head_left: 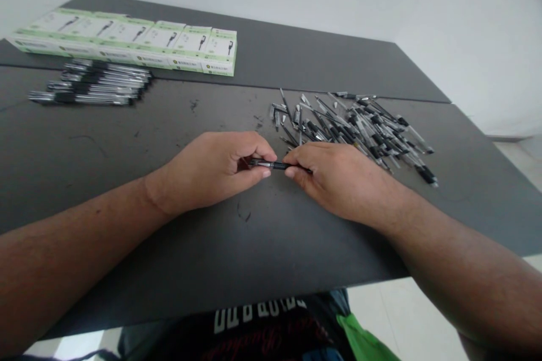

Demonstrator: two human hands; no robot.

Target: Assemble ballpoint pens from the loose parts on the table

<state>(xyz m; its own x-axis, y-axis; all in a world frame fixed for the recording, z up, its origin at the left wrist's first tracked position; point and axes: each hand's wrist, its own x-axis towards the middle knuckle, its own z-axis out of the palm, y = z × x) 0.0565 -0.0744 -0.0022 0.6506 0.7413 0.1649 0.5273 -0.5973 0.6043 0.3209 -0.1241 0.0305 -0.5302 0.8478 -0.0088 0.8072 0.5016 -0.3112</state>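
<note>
**Left hand (215, 166) and right hand (336, 172) hold one small pen (277, 165)**

Both hands are nearly closed, with thumb and pointing finger pinching the pen. The left hand has one end and the right hand has the other, and just a short bit shows in the gap between them. The pen lies sideways in front of the person, over the near part of the desk (212, 254). I can't tell if it touches the desk.

It should be very light and stiff, like hard plastic. The smooth, shiny part may be a bit slippery, so the dark part looks like a better place to grip. A thin tip, if it has one, could get hurt by a hard push. A soft pinch close to the middle should be enough.

The pen is thin and straight. It is shiny and silvery near the left hand, and black near the right. The fingers hide much of it.

Past the right hand is a messy pile of pen parts (372, 132), black, clear and grey. Far to the left, pens (101, 87) lie side by side, and behind them is a row of white and green boxes (163, 39).
</note>
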